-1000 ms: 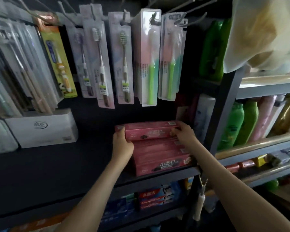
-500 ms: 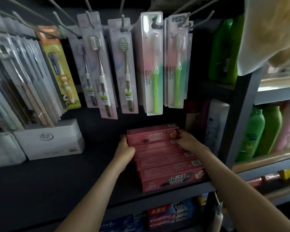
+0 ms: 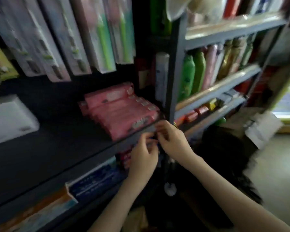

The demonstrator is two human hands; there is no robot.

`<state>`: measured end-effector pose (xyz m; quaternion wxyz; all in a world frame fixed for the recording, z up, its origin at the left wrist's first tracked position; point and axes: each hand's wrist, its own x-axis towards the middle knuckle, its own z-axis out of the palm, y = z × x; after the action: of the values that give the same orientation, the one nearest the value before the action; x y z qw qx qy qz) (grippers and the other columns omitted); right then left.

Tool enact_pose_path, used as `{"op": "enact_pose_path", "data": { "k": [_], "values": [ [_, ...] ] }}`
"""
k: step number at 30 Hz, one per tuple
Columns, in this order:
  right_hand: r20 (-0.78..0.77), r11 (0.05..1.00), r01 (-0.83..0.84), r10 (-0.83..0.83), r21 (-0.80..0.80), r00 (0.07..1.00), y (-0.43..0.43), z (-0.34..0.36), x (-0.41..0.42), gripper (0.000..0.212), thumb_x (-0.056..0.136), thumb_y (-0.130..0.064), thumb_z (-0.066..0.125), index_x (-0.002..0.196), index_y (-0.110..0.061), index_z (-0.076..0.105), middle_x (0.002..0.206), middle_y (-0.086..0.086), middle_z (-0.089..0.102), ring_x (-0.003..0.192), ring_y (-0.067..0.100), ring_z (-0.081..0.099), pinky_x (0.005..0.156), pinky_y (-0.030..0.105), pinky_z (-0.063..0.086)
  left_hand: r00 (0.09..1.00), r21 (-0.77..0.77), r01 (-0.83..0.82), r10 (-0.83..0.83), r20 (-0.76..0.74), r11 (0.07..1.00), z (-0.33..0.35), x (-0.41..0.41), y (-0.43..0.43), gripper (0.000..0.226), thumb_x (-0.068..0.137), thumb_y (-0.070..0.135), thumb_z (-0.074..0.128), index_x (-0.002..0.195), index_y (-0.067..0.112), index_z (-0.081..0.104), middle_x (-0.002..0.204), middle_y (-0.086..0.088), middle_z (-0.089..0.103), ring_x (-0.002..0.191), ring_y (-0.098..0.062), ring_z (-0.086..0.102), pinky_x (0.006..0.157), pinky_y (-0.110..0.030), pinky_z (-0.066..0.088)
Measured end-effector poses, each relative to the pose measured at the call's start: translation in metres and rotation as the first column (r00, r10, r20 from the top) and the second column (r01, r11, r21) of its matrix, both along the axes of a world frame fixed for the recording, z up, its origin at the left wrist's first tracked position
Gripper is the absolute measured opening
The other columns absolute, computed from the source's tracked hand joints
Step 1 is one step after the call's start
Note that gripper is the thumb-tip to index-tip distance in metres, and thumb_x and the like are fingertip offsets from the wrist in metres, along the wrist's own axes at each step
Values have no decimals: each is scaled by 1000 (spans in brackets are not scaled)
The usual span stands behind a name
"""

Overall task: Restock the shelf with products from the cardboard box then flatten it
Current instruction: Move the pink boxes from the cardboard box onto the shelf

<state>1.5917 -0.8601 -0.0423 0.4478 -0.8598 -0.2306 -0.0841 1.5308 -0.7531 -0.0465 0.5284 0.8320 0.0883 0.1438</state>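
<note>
The dark shelf (image 3: 57, 148) is carrying stacked pink boxes (image 3: 120, 113) at its right front corner — a white box (image 3: 10, 119) is sitting at its left edge.

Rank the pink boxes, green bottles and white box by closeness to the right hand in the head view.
1. The pink boxes, just up-left of the right hand.
2. The green bottles, higher, on the shelving to the right.
3. The white box, far left.

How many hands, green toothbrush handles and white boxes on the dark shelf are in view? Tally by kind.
hands: 2 (left hand, right hand)
green toothbrush handles: 2 (one, the other)
white box: 1
total: 5
</note>
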Motion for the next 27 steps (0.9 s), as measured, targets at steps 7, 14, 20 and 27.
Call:
{"op": "enact_pose_path", "data": {
  "k": [7,14,20,27],
  "values": [
    [-288,932,303,-351,-198,891,-143,-107,-104,26,86,-5,52,112,-8,57,103,8,62,94,22,59,82,33,48,753,-25,521,-474,-457,853,-126,-42,-125,21,93,18,50,115,18,52,99,3,65,92,-18,63,67,-26,42],
    [-559,724,583,-673,-367,483,-289,-231,-220,21,92,-14,51,113,-12,57,99,-3,57,97,18,58,76,23,41,426,-68,782,-610,-668,619,-233,-107,-236,25,99,27,42,123,21,48,105,3,59,81,-10,59,64,-25,47],
    [-760,545,717,-649,-435,32,-377,-382,-335,27,96,-20,51,123,-17,50,116,0,56,90,9,52,76,27,49,235,-113,852,-566,-790,511,-371,-177,-310,29,99,22,44,128,20,47,124,2,56,106,-10,54,86,-23,46],
    [-817,459,723,-518,-516,-254,-421,-567,-433,34,96,-21,53,128,-14,47,118,6,56,96,17,55,83,33,51,113,-136,867,-455,-883,480,-557,-254,-376,31,98,20,46,129,19,43,124,0,52,109,-17,53,90,-29,47]
  ]
}}
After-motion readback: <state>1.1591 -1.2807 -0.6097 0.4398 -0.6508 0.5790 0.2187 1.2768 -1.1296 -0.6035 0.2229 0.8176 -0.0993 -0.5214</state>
